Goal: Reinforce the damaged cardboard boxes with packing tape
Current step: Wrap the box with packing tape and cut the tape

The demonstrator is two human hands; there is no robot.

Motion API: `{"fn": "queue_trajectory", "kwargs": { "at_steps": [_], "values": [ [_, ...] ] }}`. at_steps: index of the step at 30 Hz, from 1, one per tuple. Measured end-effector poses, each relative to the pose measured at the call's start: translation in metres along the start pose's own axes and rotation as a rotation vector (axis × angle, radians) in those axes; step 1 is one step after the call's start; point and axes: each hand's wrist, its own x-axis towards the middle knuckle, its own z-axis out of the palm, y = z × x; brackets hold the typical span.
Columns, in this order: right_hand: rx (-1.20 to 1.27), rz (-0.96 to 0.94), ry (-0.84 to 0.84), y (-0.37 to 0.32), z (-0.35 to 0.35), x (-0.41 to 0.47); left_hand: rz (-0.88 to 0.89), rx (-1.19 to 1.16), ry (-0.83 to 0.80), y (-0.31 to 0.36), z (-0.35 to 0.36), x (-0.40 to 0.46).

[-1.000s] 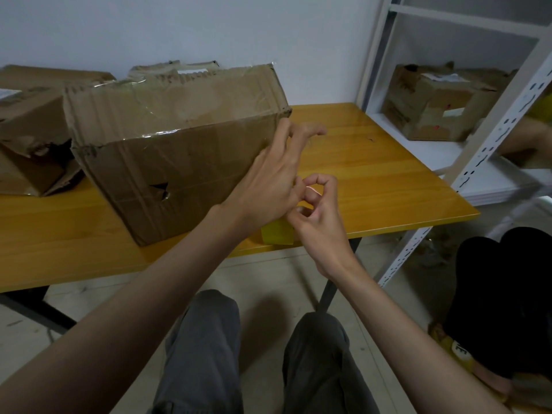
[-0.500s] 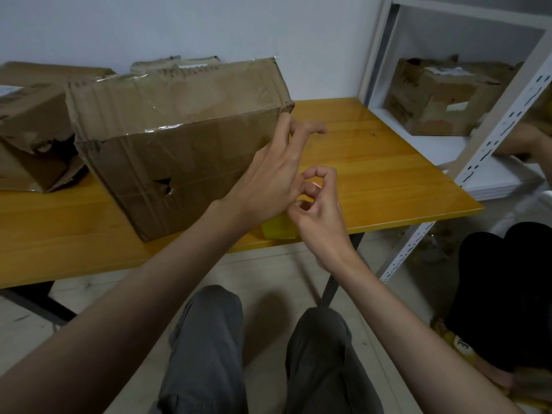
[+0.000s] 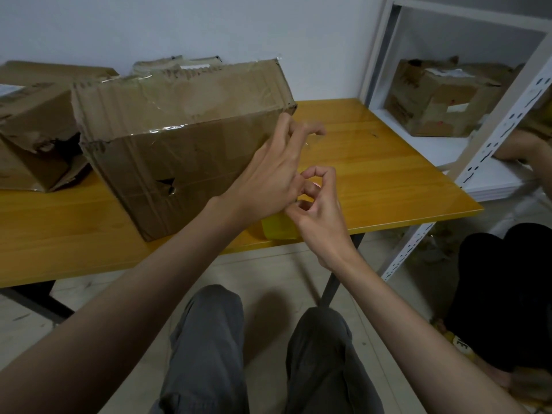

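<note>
So the box I'm working on, a beat-up cardboard box (image 3: 179, 138), sits on the yellow wooden table (image 3: 388, 174) a bit left of centre. It has shiny clear tape across its top and a ragged hole (image 3: 168, 186) punched in the front face. The tape roll (image 3: 279, 228) is the yellowish thing at the table's front edge, right by the box's near right corner, mostly hidden behind my hands.

My left hand (image 3: 274, 171) is up against the box's right end, fingers loosely spread and curled at the tips; can't tell if it's holding anything. My right hand (image 3: 319, 210) is just below it, touching it, thumb and forefinger pinched into a ring. Probably on a tape end, but it's too hard to see.

Another crushed box (image 3: 33, 130) sits to the left, a third box (image 3: 439, 97) is on the white shelf (image 3: 484, 162), and someone's dark-clothed knees (image 3: 507, 288) are at the right.
</note>
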Motion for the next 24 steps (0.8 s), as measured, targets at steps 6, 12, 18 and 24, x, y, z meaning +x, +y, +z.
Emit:
{"fn": "queue_trajectory", "kwargs": {
  "at_steps": [6, 12, 18, 24],
  "values": [
    [-0.004, -0.012, 0.020, 0.003, 0.001, 0.001, -0.016, 0.022, 0.016, 0.007, -0.002, -0.006],
    [-0.004, -0.039, -0.003, 0.004, 0.001, -0.002, -0.040, -0.016, 0.047, 0.011, -0.004, -0.013],
    [0.010, -0.048, 0.005, 0.002, 0.002, -0.004, -0.024, 0.009, 0.062, 0.008, -0.002, -0.010],
    [0.008, -0.049, 0.002, 0.001, 0.001, -0.005, -0.003, -0.010, 0.044, 0.008, -0.003, -0.008]
  ]
}}
